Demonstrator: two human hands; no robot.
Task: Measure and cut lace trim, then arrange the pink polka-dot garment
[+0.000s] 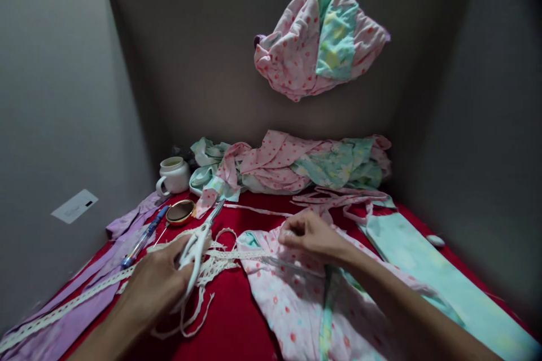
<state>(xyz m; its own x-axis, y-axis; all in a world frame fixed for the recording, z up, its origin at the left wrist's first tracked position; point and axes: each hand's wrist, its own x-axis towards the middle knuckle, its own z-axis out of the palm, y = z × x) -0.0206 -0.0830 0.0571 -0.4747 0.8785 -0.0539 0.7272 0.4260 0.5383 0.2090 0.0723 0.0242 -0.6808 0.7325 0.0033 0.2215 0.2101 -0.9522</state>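
Pink spotted fabric point(288, 299) lies nearest, pinched at its upper edge by the right hand point(311, 237) fingers. Left hand point(156, 285) fingers curl closed around white scissors point(197, 254), over lace trim point(63, 307) on the red tabletop point(232, 316).

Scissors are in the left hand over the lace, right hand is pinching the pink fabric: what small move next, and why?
Probably bring the scissors in the left hand toward the right hand: their blades point away, while the lace trim runs to the pink fabric pinched there.

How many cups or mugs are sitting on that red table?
1. A white mug stands at the far left corner of the red table, beside the heaped pink-and-green fabric. Another could be hidden behind that heap; I cannot tell.
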